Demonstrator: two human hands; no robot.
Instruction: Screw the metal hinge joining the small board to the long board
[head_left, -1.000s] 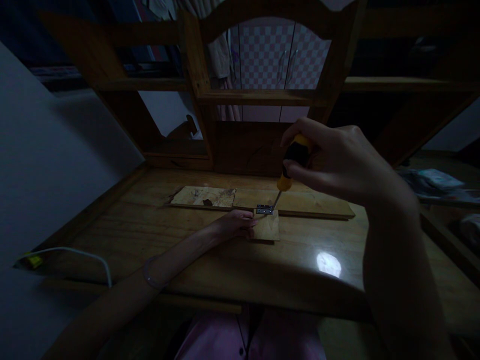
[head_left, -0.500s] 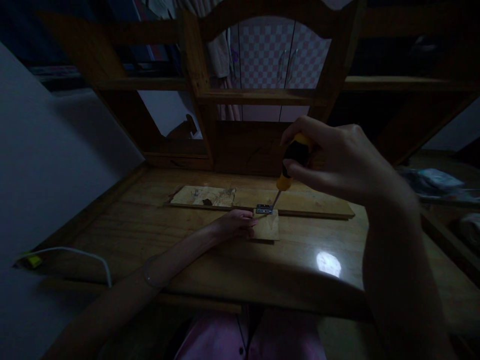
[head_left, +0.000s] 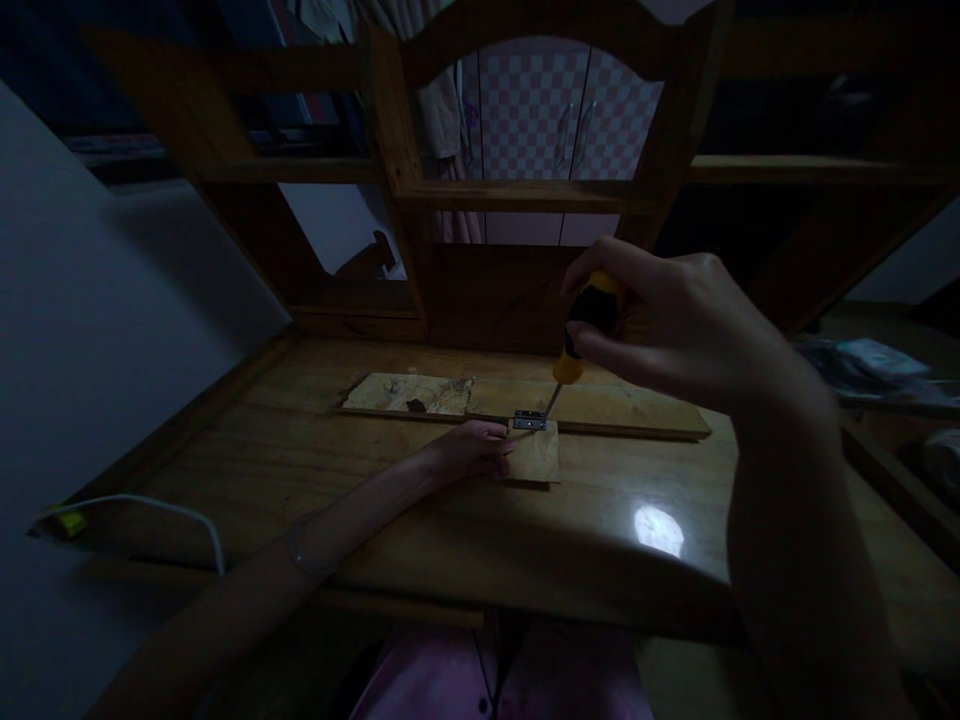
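My right hand [head_left: 660, 310] is closed round the yellow-and-black handle of a screwdriver [head_left: 570, 365], which tilts so its tip meets the right end of a small metal hinge [head_left: 530, 420]. The hinge lies across the seam between a small wooden block [head_left: 538, 460] and a long wooden board [head_left: 600, 405]. With its fingers on the block's left edge, my left hand [head_left: 480, 448] grips the block against the table. Bark-like, rough wood covers the board's left part. Whether a screw sits under the tip is too small to tell.
The wooden desk [head_left: 420, 540] has a shelf frame [head_left: 525, 195] rising along its back. A white cable [head_left: 165, 505] and a yellow-green object [head_left: 71, 522] are at the left edge. Plastic-wrapped items [head_left: 877, 365] lie at the far right.
Hardly anything differs. Both hands, the screwdriver and the hinge keep their places; the whole view has shifted very slightly.
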